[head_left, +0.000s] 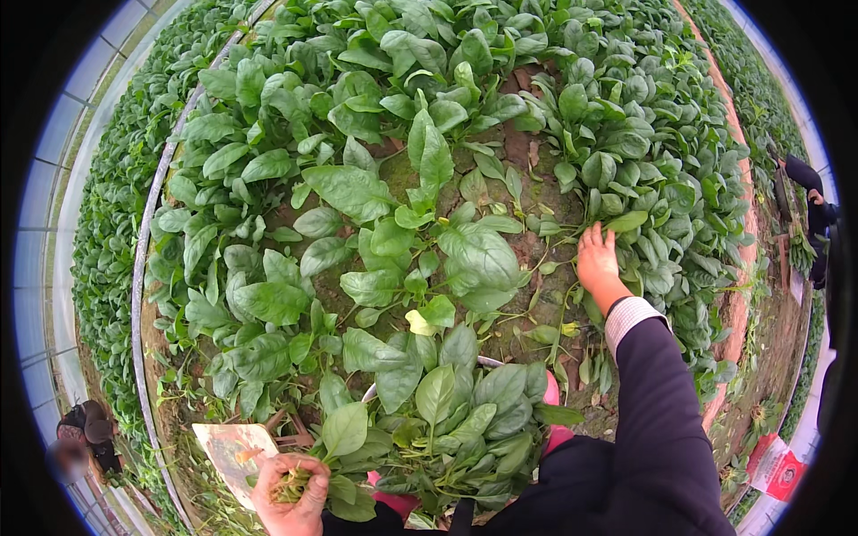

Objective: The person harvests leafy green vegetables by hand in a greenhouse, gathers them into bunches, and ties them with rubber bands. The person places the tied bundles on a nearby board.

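Note:
My left hand (292, 492), low in the head view, is closed around a bunch of leafy green stems; their cut ends face up and the leaves (345, 429) spread to the right. Beside it a basin (489, 362), only its rim showing, is heaped with picked spinach-like leaves (462, 429). My right hand (596, 258) reaches out to the right among the low leaves at the edge of the dense plants. A leaf (627, 221) lies at its fingertips; whether the fingers grip a stem cannot be told. A large leafy plant (409, 248) stands in the middle.
A board (234, 455) lies at lower left by a wooden frame (289, 429). A grey pipe or hose (144, 241) borders the bed at left. Pink boots (554, 429) flank the basin. Other people are at the far left (90, 435) and right (814, 214). A red-and-white bag (777, 467) lies lower right.

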Demonstrator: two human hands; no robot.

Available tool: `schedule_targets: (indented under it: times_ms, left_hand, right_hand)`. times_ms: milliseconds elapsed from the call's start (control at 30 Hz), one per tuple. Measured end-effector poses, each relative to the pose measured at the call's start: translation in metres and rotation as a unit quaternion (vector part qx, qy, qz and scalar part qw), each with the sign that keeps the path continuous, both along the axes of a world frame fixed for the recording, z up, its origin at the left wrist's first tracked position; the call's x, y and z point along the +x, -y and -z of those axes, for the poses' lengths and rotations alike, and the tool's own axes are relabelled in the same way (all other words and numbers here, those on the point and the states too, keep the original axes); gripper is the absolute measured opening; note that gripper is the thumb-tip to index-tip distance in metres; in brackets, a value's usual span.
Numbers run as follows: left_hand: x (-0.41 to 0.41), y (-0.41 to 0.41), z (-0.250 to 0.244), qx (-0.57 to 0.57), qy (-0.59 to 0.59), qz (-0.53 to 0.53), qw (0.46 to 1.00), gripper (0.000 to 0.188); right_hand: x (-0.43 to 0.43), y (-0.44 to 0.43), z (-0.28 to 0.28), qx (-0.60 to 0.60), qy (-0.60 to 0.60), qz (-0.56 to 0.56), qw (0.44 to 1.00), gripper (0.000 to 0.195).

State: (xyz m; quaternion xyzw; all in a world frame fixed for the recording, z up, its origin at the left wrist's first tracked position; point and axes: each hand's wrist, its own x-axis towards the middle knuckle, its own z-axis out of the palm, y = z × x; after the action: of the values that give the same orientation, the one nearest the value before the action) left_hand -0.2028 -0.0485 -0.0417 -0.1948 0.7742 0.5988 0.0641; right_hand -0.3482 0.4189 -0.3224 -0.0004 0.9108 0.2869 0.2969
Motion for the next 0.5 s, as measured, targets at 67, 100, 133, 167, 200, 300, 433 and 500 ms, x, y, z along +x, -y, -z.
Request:
schedule_targets:
  times_ms: [67,100,133,167,200,300,433,500]
  left_hand:
    - [-0.002,0.0,0.002,0.001,-0.004,0.008,1.0,0.025]
    - [-0.001,0.001,0.002,-0.001,0.0,0.003,1.0,0.025]
    - [-0.003,0.0,0.002,0.001,0.002,0.003,1.0,0.025]
    - [-0.004,0.0,0.003,0.003,0.003,0.004,1.0,0.025]
    - [-0.005,-0.001,0.003,0.005,-0.001,-0.002,1.0,0.025]
    - [-0.007,-0.002,0.005,0.011,-0.005,-0.008,1.0,0.026]
    - [-0.008,0.005,0.005,0.001,0.025,-0.001,1.0,0.027]
    - [-0.01,0.003,0.005,-0.001,0.028,0.004,1.0,0.026]
  right_hand:
    - [-0.007,0.023,0.007,0.049,0.048,-0.041,0.997,0.046]
    - [-0.015,0.045,0.0,0.07,0.11,-0.041,0.991,0.044]
    - [-0.019,0.053,0.008,0.108,0.117,-0.039,0.987,0.043]
    - [-0.018,0.056,0.013,0.154,0.164,-0.085,0.971,0.043]
    - [-0.022,0.059,0.015,0.128,0.21,-0.094,0.965,0.043]
    - [-0.023,0.064,0.032,0.118,0.21,-0.12,0.963,0.039]
    - [-0.015,0.084,0.033,-0.042,0.045,-0.013,0.998,0.037]
    - [-0.019,0.069,0.053,-0.177,-0.056,0.162,0.969,0.038]
